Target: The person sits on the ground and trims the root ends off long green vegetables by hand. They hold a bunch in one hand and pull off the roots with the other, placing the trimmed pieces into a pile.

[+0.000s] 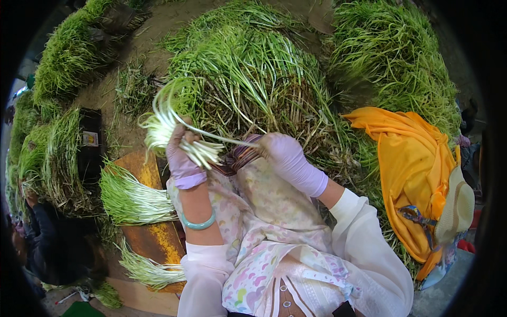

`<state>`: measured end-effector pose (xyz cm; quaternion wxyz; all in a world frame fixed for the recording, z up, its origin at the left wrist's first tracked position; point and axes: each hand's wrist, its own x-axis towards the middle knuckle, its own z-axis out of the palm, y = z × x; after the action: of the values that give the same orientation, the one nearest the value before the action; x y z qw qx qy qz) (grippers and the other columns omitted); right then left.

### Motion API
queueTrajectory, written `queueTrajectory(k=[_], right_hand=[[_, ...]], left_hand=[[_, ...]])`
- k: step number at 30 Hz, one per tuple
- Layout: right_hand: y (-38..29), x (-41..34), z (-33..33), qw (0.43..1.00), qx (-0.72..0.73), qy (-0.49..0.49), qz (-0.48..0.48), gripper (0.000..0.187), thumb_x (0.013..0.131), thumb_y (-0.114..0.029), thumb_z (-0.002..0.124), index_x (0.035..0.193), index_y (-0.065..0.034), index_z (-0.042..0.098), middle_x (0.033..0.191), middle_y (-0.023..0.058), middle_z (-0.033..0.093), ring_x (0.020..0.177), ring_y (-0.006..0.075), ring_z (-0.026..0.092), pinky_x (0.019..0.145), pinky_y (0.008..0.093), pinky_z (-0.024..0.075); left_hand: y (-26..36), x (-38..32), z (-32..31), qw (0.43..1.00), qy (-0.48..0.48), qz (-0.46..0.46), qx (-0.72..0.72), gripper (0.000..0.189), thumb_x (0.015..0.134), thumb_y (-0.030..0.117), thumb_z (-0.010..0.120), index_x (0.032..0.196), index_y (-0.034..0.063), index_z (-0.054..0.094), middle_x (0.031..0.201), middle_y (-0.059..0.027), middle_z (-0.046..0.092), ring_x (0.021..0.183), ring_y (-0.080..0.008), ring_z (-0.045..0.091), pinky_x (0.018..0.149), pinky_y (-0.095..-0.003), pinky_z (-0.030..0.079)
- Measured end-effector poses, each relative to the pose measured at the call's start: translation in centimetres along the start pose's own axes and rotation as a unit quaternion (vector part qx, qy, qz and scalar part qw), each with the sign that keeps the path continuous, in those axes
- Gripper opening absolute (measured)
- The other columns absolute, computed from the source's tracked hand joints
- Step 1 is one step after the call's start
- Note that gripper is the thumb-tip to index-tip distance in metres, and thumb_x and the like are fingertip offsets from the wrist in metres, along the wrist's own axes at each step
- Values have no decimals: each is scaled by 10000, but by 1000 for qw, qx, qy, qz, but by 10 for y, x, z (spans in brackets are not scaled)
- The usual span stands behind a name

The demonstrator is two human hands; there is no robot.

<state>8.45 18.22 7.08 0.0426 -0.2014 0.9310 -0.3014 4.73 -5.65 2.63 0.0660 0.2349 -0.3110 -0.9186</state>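
My left hand (182, 154), in a thin lilac glove, is closed around a bundle of pale scallion-like stalks (158, 128). Their trimmed white ends stick out toward my lap. From the bundle, one long white stalk (225, 138) stretches across to my right hand (287, 160), also gloved. The fingers there are closed at the stalk's end, though blur hides the fingertips. Just beyond both hands lies a large heap of untrimmed green stalks (245, 63), with brown, dry leaves about their bases.
Left of my lap, two cleaned bundles, a larger one (136, 196) and a smaller one (152, 267), rest on a rusty yellow board (158, 241). An orange cloth (412, 166) and a straw hat (455, 206) are at right. Another person's dark sleeve (39, 222) shows at left.
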Motion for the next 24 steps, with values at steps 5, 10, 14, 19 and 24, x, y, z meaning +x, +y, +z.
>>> queueTrajectory(k=[5, 10, 14, 19, 24], right_hand=[[-2, 19, 9, 985, 136, 104, 28, 188, 955, -230, 518, 980, -73, 617, 686, 95, 647, 652, 308, 661, 588, 385, 516], [-23, 33, 29, 1000, -17, -14, -19, 232, 935, -280, 522, 859, -66, 570, 688, 159, 616, 658, 367, 632, 582, 439, 501], [32, 21, 23, 988, 152, -35, -3, 309, 955, -344, 498, 915, -64, 622, 756, 177, 636, 679, 377, 623, 608, 429, 494], [115, 47, 45, 963, -177, 2, 201, 291, 927, -345, 542, 879, -77, 643, 790, 160, 652, 706, 335, 637, 616, 412, 494], [121, 50, 35, 973, -89, 123, 175, 226, 872, -309, 605, 867, -85, 637, 810, 172, 648, 708, 325, 626, 639, 397, 485]], left_hand=[[-11, -15, 25, 996, -9, -45, 77, 310, 850, 128, 670, 1123, 2, 596, 1092, -118, 647, 695, -114, 603, 624, -203, 522], [-31, -37, 41, 979, -142, -144, 26, 263, 866, 74, 639, 1095, -33, 569, 900, -125, 645, 826, -210, 640, 749, -281, 528], [-19, -27, 29, 987, -160, -12, -16, 250, 871, 94, 646, 1078, 7, 537, 741, -38, 570, 655, -128, 548, 622, -248, 488], [-27, 4, 16, 984, -59, -100, -134, 210, 917, 150, 598, 1099, 54, 557, 738, 5, 579, 583, -107, 503, 654, -291, 474], [-31, 8, 7, 969, -82, -143, -183, 156, 935, 169, 569, 1043, 56, 573, 660, 17, 488, 537, -120, 460, 596, -316, 455]])
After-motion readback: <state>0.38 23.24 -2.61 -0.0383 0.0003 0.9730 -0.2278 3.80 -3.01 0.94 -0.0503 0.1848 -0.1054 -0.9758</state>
